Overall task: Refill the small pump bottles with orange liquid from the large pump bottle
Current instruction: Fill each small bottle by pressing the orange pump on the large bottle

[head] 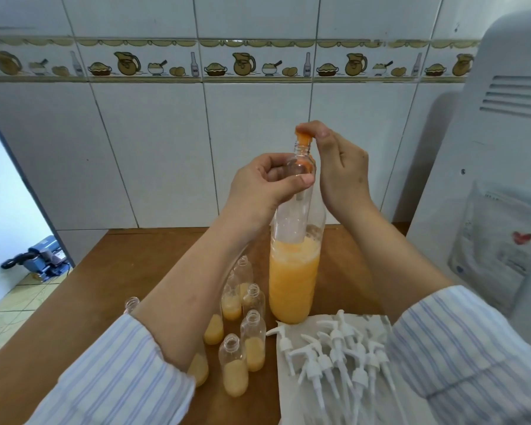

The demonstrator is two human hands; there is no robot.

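A: State the position of the large bottle [293,277].

B: Upright on the wooden table [129,265], about half full of orange liquid. The left hand [265,179] holds a small clear bottle [298,162] in front of its upper part, fingers curled round it. The right hand [334,161] pinches an orange piece [304,138] at that bottle's mouth.

A: Surroundings?

B: Open small bottles [242,332], partly filled, stand at left; the left forearm hides several. White pump heads [334,351] lie on paper [295,391] at right.

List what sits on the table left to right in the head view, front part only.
Cluster of small bottles part-filled with orange liquid → large bottle of orange liquid → white paper carrying the loose white pump heads.
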